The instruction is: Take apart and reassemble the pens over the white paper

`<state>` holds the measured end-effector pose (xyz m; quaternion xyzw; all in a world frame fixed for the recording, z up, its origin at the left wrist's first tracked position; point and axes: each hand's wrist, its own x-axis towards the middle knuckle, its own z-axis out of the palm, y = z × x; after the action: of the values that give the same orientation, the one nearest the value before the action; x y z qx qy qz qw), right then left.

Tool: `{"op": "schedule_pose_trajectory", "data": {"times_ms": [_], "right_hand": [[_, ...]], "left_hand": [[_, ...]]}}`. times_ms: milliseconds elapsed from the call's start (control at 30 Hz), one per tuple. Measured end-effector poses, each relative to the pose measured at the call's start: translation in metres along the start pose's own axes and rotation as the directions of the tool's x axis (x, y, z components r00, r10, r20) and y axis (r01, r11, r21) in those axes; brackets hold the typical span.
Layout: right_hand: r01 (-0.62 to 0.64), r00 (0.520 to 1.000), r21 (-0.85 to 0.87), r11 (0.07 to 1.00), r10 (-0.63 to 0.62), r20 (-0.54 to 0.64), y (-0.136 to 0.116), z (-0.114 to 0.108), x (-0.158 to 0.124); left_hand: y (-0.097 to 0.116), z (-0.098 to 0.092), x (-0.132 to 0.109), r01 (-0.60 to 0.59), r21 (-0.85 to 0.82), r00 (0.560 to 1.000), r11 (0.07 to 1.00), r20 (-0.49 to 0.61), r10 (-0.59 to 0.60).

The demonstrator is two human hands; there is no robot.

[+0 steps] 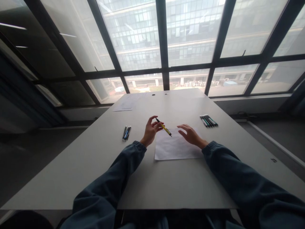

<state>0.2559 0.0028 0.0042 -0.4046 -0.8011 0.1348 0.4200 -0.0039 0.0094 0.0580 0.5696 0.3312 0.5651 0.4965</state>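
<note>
as the yellow pen (pixel 164 128) sits pinched between thumb and fingertips of our left hand (pixel 150 132), its tip angled toward our right hand (pixel 192 135), we judge it light, stiff and smooth, best gripped mid-barrel. the right hand is spread and empty over the sheet of paper (pixel 175 149); we cannot tell whether it makes contact.

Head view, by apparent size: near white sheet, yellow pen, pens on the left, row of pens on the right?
1. near white sheet
2. row of pens on the right
3. yellow pen and pens on the left: too alike to rank.
</note>
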Motion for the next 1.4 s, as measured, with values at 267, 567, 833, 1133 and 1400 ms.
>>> {"op": "schedule_pose_trajectory", "data": {"times_ms": [267, 567, 833, 1133, 1400], "right_hand": [[-0.208, 0.977, 0.468, 0.859, 0.205, 0.056, -0.018, 0.007, 0.004], [-0.283, 0.919, 0.588, 0.758, 0.390, -0.060, -0.007, 0.013, 0.005], [-0.288, 0.878, 0.651, 0.702, 0.466, -0.114, 0.002, 0.017, 0.002], [-0.262, 0.828, 0.672, 0.693, 0.519, -0.212, 0.005, 0.012, 0.004], [-0.243, 0.818, 0.696, 0.675, 0.528, -0.227, 0.002, 0.012, 0.003]], "left_hand": [[-0.039, 0.018, -0.021, -0.002, 0.025, 0.987, 1.000, -0.161, 0.006], [-0.042, 0.000, -0.013, -0.129, 0.359, 0.983, 0.925, -0.074, 0.166], [-0.055, -0.010, -0.011, -0.120, 0.328, 0.988, 0.937, -0.051, 0.145], [-0.045, -0.011, -0.014, -0.172, 0.500, 0.966, 0.849, -0.084, 0.245], [-0.048, -0.012, -0.012, -0.164, 0.520, 0.958, 0.838, -0.118, 0.261]]}}
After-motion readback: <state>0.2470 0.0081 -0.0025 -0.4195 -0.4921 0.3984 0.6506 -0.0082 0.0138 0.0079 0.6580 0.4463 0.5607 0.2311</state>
